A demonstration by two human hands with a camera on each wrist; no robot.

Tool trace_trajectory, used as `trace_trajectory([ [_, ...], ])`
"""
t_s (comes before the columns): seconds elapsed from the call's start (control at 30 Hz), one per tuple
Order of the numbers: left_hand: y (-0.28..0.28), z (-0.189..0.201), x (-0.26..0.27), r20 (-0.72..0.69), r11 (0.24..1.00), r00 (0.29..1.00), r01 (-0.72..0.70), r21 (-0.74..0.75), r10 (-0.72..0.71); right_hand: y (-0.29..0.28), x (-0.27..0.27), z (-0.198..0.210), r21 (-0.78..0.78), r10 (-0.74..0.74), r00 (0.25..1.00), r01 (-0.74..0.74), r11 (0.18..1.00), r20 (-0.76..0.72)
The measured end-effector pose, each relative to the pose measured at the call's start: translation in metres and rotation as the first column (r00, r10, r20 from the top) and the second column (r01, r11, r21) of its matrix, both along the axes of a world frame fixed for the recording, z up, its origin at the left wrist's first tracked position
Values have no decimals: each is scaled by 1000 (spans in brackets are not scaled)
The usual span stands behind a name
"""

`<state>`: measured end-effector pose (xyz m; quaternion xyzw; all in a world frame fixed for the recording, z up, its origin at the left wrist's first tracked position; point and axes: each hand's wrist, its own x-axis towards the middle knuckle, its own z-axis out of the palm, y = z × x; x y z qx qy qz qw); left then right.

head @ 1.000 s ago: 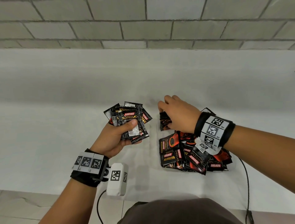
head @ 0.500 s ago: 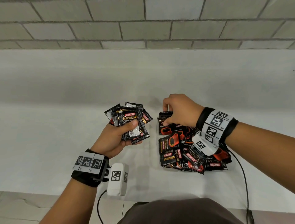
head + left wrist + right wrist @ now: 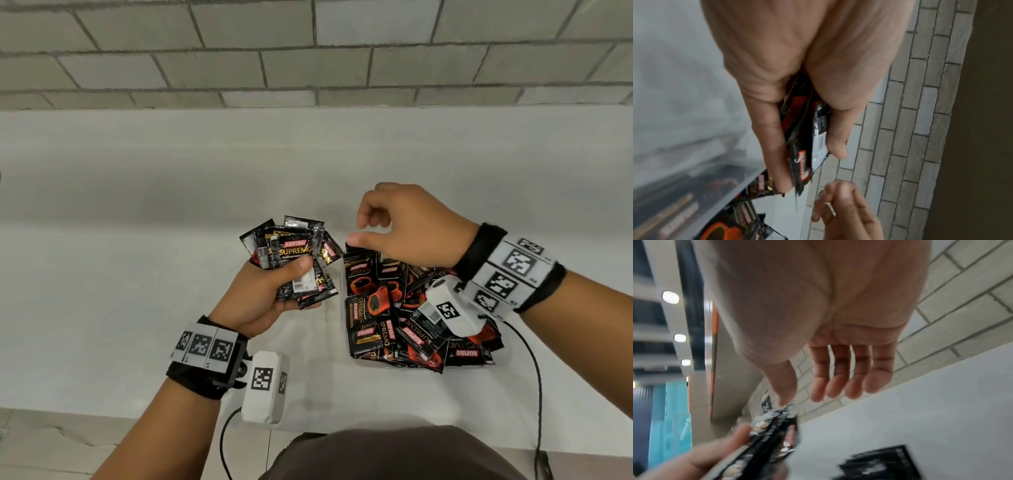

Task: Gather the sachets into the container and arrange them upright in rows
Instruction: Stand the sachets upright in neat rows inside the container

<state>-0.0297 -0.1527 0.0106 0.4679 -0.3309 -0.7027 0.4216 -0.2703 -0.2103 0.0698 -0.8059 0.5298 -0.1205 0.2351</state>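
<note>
Right hand [image 3: 407,228] now lifted off the container [image 3: 352,354], fingers loosely curled, empty. Sachet it was setting now stands at container's far-left corner. Left hand [image 3: 260,294] left of container, gripping fanned sachets [image 3: 291,260]. Container's sachets [image 3: 394,318] mostly jumbled; rows barely begun.

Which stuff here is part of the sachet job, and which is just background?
Part of the job:
- bunch of sachets gripped in the left hand
- heap of sachets in the clear container
- right hand, empty, fingers loosely curled above the heap

Just there:
- white table
- brick wall
- wrist bands, cables
</note>
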Motion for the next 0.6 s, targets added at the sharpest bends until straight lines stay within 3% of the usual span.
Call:
trace_trajectory([
  [0.13, -2, 10, -15, -31, 996, 996, 86, -36, -87, 32, 17, 14, 93, -19, 973, -2, 996, 230],
  [0.23, -2, 14, -28, -55, 990, 989, 136, -30, -138, 36, 20, 7, 61, -28, 969, 14, 998, 244],
  [0.47, -3, 10, -33, -105, 986, 980, 169, -11, -169, 29, 2, -7, 211, -199, 883, 117, 971, 425],
  [0.6, -5, 6, -36, -67, 988, 986, 153, -8, -154, 30, -12, -2, 257, -287, 854, 188, 948, 434],
])
